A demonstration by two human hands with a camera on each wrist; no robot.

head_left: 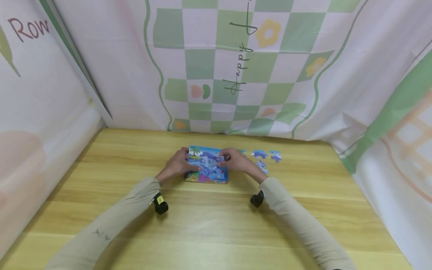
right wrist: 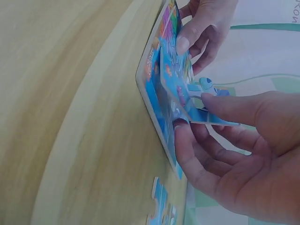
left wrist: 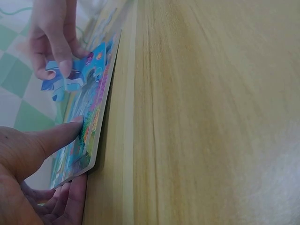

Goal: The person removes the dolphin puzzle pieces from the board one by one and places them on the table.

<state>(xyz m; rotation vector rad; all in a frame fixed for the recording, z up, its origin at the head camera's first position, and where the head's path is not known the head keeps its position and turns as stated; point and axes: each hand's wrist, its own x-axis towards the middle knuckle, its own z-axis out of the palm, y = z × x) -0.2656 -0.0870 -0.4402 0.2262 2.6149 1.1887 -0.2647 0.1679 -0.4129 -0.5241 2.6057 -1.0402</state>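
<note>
A colourful jigsaw board (head_left: 206, 180) with a sea picture and a palm tree lies between the two hands. My left hand (head_left: 177, 164) grips its left side, the thumb (left wrist: 63, 136) on the picture face and the other fingers under the edge. At the board's right end my right hand (head_left: 236, 161) pinches blue jigsaw pieces (right wrist: 174, 84), joined together, between thumb and fingers. In the right wrist view these pieces stand tilted above the board, with a gap showing under their near edge. Orange and purple sea creatures are printed on them.
Several loose jigsaw pieces (head_left: 260, 154) lie on the wooden table (head_left: 209, 232) just right of the right hand. A checked curtain (head_left: 233, 75) hangs behind the table's far edge, and a white one (head_left: 44, 123) borders the left side.
</note>
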